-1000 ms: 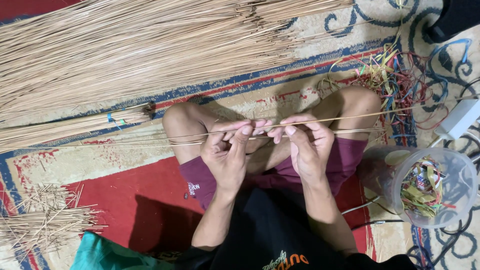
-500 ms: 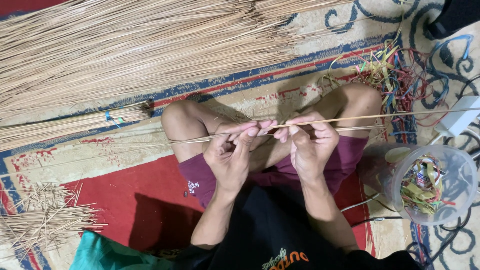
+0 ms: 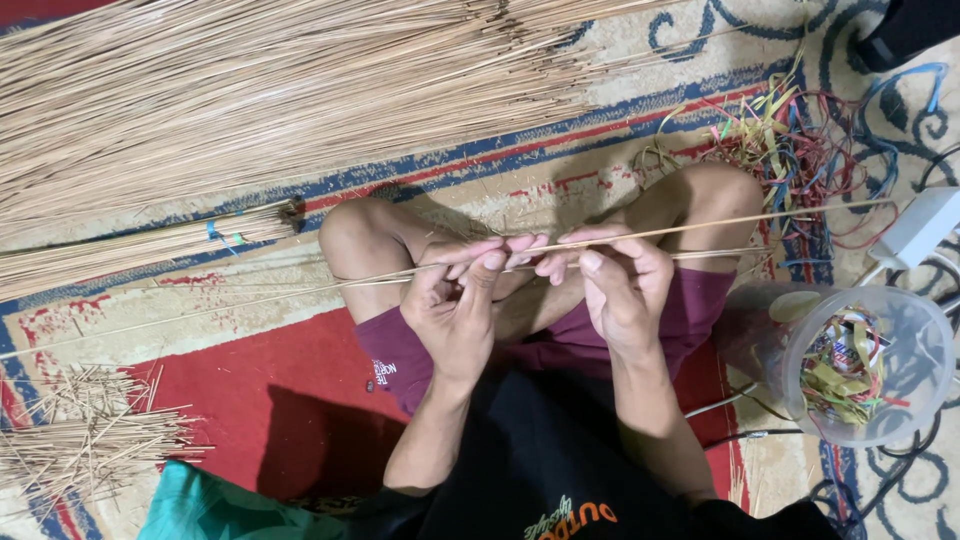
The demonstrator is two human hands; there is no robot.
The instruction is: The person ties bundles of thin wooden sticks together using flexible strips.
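Note:
I sit cross-legged on a patterned carpet. My left hand (image 3: 458, 300) and my right hand (image 3: 615, 280) meet above my lap, fingertips pinched together on thin long tan sticks (image 3: 720, 222) that run across my knees from left to right. One stick (image 3: 250, 295) stretches far out to the left over the carpet. Both hands grip the sticks close to each other.
A big pile of long tan sticks (image 3: 280, 90) covers the carpet at the top. A tied bundle (image 3: 150, 250) lies left. Short cut stick pieces (image 3: 90, 440) sit at lower left. Coloured rubber bands and strips (image 3: 790, 140) lie upper right; a clear plastic tub (image 3: 860, 365) holds more.
The view has shifted slightly. My hands stay together on the sticks, with fingers working at the same spot.

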